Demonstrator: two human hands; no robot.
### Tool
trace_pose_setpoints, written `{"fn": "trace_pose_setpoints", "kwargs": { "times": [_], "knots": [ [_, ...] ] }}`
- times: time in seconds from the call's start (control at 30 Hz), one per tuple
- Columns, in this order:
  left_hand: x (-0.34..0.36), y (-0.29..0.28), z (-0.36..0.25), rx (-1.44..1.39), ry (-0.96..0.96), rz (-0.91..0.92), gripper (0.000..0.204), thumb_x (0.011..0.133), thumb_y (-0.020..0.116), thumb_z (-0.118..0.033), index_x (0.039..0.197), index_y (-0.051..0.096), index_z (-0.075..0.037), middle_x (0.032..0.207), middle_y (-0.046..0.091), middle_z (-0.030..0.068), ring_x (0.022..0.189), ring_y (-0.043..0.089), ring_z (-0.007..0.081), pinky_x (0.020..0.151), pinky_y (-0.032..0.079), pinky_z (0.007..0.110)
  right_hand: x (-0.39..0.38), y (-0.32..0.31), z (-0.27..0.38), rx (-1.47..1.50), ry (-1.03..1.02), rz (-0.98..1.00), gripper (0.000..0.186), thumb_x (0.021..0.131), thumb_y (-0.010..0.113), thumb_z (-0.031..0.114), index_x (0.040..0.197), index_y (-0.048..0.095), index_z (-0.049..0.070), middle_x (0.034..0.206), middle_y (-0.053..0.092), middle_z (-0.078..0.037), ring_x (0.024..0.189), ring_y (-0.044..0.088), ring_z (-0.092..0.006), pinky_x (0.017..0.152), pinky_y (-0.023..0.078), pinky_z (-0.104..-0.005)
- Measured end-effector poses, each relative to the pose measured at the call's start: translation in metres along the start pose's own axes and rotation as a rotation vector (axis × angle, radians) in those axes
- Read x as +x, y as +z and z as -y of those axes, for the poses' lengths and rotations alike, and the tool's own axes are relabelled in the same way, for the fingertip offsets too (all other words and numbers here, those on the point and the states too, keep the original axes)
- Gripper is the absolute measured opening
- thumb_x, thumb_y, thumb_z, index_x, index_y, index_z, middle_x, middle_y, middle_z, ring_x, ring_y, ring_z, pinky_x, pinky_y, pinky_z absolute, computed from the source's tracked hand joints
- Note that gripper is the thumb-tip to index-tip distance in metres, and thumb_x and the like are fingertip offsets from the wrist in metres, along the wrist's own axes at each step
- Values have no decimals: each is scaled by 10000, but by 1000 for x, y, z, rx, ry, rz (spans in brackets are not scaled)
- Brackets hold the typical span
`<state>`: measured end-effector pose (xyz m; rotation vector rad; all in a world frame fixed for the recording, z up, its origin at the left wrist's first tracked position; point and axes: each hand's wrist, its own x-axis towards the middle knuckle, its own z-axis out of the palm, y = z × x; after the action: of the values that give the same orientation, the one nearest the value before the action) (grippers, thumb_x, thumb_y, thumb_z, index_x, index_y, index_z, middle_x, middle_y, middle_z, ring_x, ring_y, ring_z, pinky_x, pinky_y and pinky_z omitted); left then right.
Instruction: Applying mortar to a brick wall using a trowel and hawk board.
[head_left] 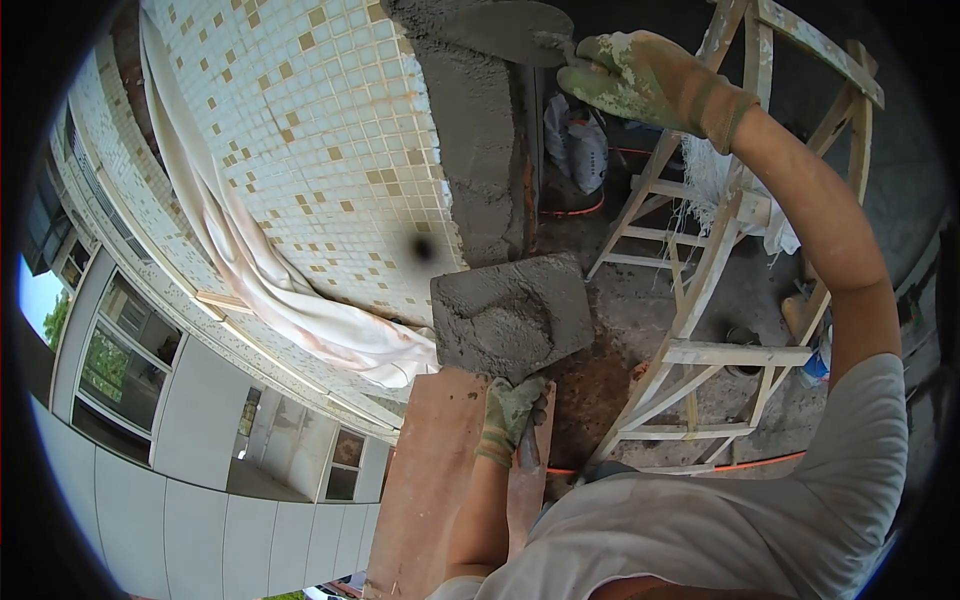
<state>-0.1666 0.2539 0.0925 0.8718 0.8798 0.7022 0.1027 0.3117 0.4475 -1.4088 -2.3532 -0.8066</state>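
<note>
The left hand's point(513, 416) gloved fingers are curled closed around the handle point(529, 452) under a square board point(572, 277); the board lies just past them at 12 o'clock, bearing a heap of grey cement point(515, 328); the right hand's point(645, 82) gloved fingers are bent closed on a trowel point(505, 32), whose grip they hide; its blade reaches out from them at 10 o'clock, over the top of a cement strip point(478, 185) along the tiled wall point(335, 150); a wooden ladder point(690, 310) stands at 5 o'clock from that hand.
</note>
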Motion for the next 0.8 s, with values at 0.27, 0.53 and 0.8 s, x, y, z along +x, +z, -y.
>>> {"fn": "trace_pose_setpoints", "kwargs": {
  "times": [0.27, 0.53, 0.8],
  "knots": [
    [0, -4, 1, -10, -2, 12, 157, 842, 693, -154, 778, 670, -13, 631, 616, 66, 454, 557, 161, 404, 444, 289, 21, -6, 40, -157, 197, 257, 330, 900, 626, 364, 924, 679, 39, 768, 657, -160, 734, 633, -352, 704, 524, -398],
    [0, -5, -1, 1, 16, 54, 131, 831, 691, -150, 786, 667, -30, 664, 633, 46, 500, 577, 139, 421, 461, 277, 65, -72, 38, 257, 501, 196, 251, 877, 641, 285, 878, 711, 44, 776, 695, -129, 732, 681, -230, 644, 527, -375],
    [17, -21, -5, 30, 9, 9, 140, 815, 705, -132, 746, 629, -37, 647, 617, 65, 507, 584, 157, 422, 467, 287, -20, 61, 72, 826, 641, 491, 332, 960, 555, 332, 1051, 682, 39, 822, 713, -143, 671, 691, -243, 566, 556, -340]
  ]
}}
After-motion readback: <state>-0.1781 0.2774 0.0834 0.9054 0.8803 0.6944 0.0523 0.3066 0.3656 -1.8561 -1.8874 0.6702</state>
